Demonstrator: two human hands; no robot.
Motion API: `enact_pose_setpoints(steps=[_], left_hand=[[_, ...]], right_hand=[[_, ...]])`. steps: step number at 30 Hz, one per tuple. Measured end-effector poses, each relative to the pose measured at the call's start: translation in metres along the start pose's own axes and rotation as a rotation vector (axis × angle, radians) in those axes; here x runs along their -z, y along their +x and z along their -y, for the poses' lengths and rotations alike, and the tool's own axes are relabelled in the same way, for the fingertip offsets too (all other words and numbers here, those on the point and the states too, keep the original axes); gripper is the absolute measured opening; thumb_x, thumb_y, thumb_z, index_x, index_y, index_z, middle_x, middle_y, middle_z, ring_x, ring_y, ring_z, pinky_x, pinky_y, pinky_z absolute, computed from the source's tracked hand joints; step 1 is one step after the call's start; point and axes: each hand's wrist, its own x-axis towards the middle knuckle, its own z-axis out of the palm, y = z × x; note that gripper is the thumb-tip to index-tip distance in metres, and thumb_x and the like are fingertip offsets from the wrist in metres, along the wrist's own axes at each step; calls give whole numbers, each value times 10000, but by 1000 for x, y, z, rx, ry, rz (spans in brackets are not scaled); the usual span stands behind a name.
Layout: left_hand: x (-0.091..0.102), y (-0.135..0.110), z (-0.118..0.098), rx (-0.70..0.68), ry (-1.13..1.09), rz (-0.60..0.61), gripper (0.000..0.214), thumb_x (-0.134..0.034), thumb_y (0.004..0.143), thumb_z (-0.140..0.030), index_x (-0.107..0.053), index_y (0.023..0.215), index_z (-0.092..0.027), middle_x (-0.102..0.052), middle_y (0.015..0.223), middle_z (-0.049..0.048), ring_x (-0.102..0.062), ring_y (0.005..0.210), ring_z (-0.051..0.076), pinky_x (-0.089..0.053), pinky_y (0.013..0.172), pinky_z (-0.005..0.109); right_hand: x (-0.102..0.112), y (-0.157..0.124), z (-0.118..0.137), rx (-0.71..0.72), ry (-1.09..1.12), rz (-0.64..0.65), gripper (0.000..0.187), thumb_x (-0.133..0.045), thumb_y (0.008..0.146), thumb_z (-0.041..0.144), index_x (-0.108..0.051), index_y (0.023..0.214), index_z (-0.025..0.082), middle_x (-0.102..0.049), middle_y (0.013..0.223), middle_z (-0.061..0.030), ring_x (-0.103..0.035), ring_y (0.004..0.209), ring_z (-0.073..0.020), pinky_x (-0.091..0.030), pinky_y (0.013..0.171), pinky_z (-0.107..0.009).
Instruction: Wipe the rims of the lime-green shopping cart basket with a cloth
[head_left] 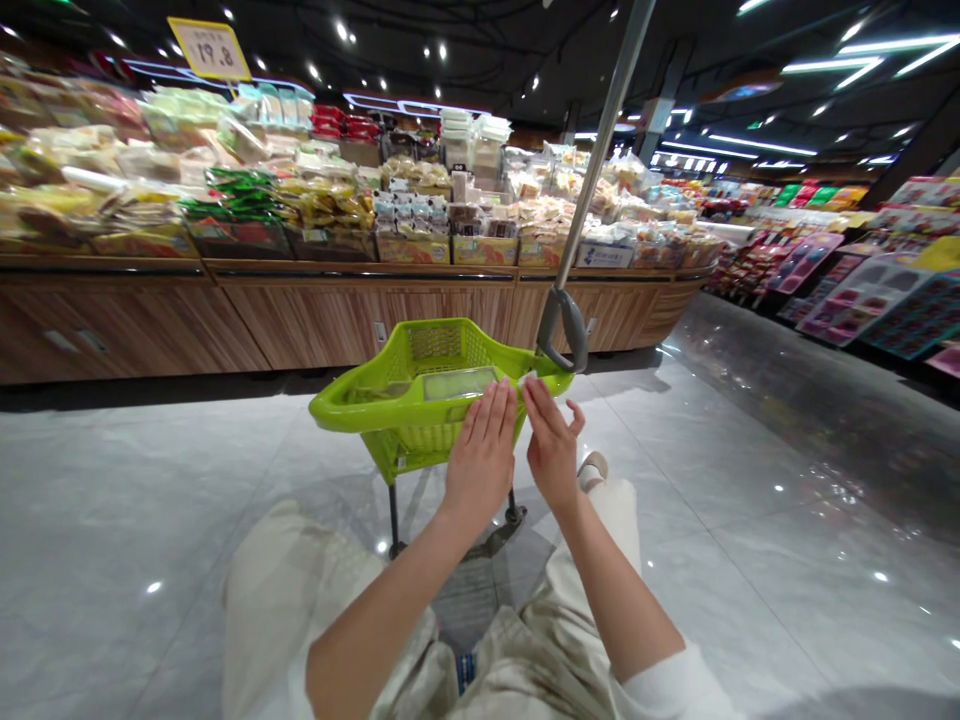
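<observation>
A lime-green plastic child-size shopping cart (405, 415) stands in front of me, with a clear panel (459, 383) set in its near rim. My left hand (482, 445) lies on this rim beside the panel, fingers stretched out and side by side. Just to its right, the fingertips of my right hand (551, 440) press a small white piece (527, 378) against the rim; it is mostly covered, so its material is unclear. The thumb of that hand stands apart. A grey looped handle (564, 330) and a metal pole (604, 150) rise at the cart's right end.
A wooden display counter (360, 320) with packaged foods runs behind the cart. Its price sign (210, 50) stands upper left. More shelves of bright packages (862, 290) line the right side. Shiny grey tiles (750, 560) cover the floor; my legs (300, 590) flank the cart's near side.
</observation>
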Motion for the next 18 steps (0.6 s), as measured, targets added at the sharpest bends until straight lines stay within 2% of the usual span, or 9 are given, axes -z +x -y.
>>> enact_pose_setpoints(steps=[4,7,10,15,18], left_hand=[[0,0,0,-3,8,14,784,-477,853,-156,-135,1542,-7,-132,1641,162,-61,1526,259,-167,1251,433],[-1,0,0,-2,1,5,794,-489,851,-172,-135,1541,-2,-134,1640,167,-47,1527,265,-170,1250,443],[-1,0,0,1,3,-1,786,-475,855,-168,-130,1544,-11,-135,1641,158,-36,1527,257,-174,1251,447],[0,0,0,-6,-3,6,807,-481,847,-160,-108,1547,-14,-115,1642,161,-23,1527,252,-187,1249,450],[-1,0,0,-1,-3,7,789,-479,851,-162,-131,1542,-7,-118,1640,165,-27,1526,261,-183,1249,456]], right_hand=[[1,1,-5,-182,-58,-120,753,-311,821,-17,-341,1514,273,-512,1480,-99,-494,1357,-184,-220,1100,-414],[-1,0,2,-69,-18,-50,749,-307,832,-14,-299,1535,243,-503,1486,-113,-445,1397,-177,-252,1095,-391],[-2,-3,2,35,8,1,748,-304,838,-19,-300,1535,253,-527,1466,-106,-470,1376,-163,-239,1107,-381],[-6,-4,-5,-178,-27,-140,737,-301,848,3,-301,1532,279,-496,1492,-109,-483,1367,-186,-247,1094,-421],[-7,-3,5,-95,21,-93,728,-307,854,8,-284,1541,245,-495,1491,-114,-444,1397,-173,-272,1096,-391]])
